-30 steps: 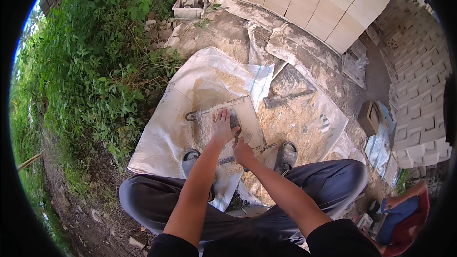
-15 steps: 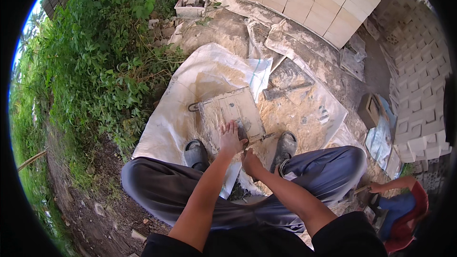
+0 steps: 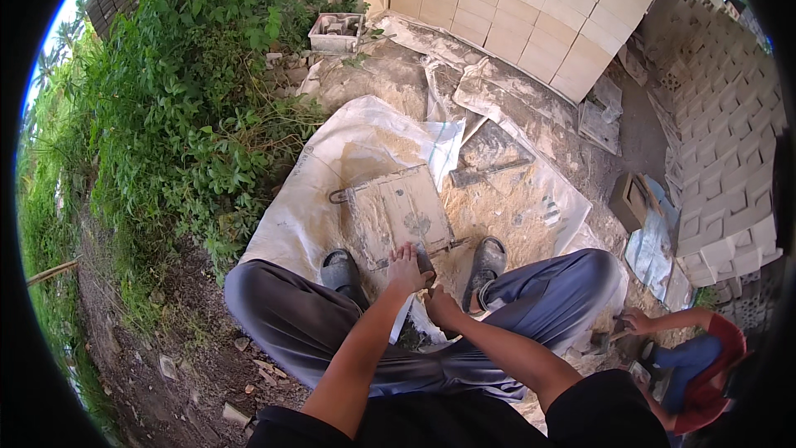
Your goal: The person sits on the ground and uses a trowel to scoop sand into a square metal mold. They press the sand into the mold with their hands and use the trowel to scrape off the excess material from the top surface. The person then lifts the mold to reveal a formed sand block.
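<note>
A square, flat mold-like plate (image 3: 388,209), dusted with pale powder, lies between my feet, with a loop handle (image 3: 337,197) at its left and a thin rod (image 3: 458,242) along its near edge. My left hand (image 3: 404,270) rests at that near edge, fingers stretched out, against a short dark blade (image 3: 424,260). Closed around the handle end of this trowel-like tool is my right hand (image 3: 443,309), just nearer to me. The handle is mostly hidden by the fingers, so the tool's exact kind is unclear.
Sandy powder (image 3: 497,207) and a dark flat bar (image 3: 492,171) lie on the white sheet (image 3: 303,191). Pale blocks (image 3: 506,8) are stacked behind, patterned ones (image 3: 730,166) at right. A co-worker in red (image 3: 715,365) crouches lower right. Plants (image 3: 182,124) fill the left.
My left hand and the dark blade have slid toward me, from the plate's surface to its near edge. The whole view has tilted slightly. The co-worker's arm has shifted.
</note>
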